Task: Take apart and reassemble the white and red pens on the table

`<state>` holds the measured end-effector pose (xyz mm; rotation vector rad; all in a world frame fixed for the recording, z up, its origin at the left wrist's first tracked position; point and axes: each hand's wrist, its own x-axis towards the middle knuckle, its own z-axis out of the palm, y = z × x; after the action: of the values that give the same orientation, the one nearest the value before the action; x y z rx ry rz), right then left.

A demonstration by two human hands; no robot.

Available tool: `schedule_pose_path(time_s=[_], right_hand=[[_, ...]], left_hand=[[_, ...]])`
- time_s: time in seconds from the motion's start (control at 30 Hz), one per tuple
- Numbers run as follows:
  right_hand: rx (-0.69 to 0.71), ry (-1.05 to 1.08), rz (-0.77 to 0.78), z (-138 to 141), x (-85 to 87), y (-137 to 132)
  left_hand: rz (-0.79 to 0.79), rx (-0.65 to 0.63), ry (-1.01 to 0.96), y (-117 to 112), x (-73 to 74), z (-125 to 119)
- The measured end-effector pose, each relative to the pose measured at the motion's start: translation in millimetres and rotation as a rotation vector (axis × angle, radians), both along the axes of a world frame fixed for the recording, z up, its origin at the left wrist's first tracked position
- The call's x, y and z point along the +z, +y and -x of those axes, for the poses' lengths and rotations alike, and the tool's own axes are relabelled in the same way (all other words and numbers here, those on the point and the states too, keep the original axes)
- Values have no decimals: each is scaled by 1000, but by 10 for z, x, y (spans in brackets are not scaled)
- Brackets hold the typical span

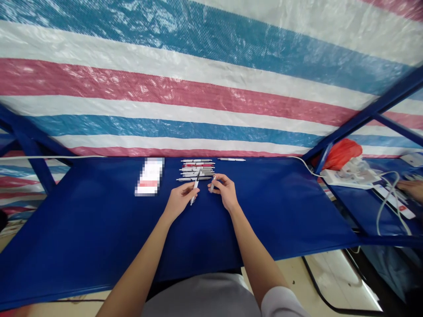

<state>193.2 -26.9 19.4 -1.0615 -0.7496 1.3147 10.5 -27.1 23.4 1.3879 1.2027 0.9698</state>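
Both hands over the middle of the blue counter, close to the far edge.

Left hand: fingers closed round a white pen. It is held slanted, upper end towards the row behind, lower end towards my palm.

Right hand: thumb and forefinger pinched on a short pale piece. It could be a cap or a barrel end; too small to tell. It sits just beside the pen's upper half, a small gap between the two, not touching.

Just behind my fingers is a row of pens, lying crosswise and side by side, some with red marks. A single pen lies apart, further back to the right. A blurred box lies left of the row.

Handling, as I judge it:
- Steady the pen and bring the short piece to it, not both at once.
- Line the two up on one axis before pushing; a tilted start would likely jam or slip.
- Grip the pen nearer its working end so it does not wobble.
- Keep my wrists low and clear of the row, which an elbow or knuckle could scatter.

Off to the right are a power strip with cables and a red bag. Another person's hand is at the frame edge, well apart from mine.
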Motion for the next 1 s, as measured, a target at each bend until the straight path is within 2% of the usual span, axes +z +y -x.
schedule_pose_path(time_s=[0.17, 0.43, 0.63, 0.8, 1.0], right_hand=[[-85, 28, 11, -7, -29, 13], [-35, 23, 10, -29, -66, 15], [-24, -3, -6, 11, -52, 7], [-158, 42, 10, 28, 66, 12], [-287, 115, -70, 81, 352, 66]], left_hand=[[21, 51, -71, 51, -86, -41], [40, 64, -67, 54, -150, -8], [28, 47, -43, 54, -120, -9], [-35, -2, 20, 45, -56, -10], [-241, -68, 216, 40, 90, 38]])
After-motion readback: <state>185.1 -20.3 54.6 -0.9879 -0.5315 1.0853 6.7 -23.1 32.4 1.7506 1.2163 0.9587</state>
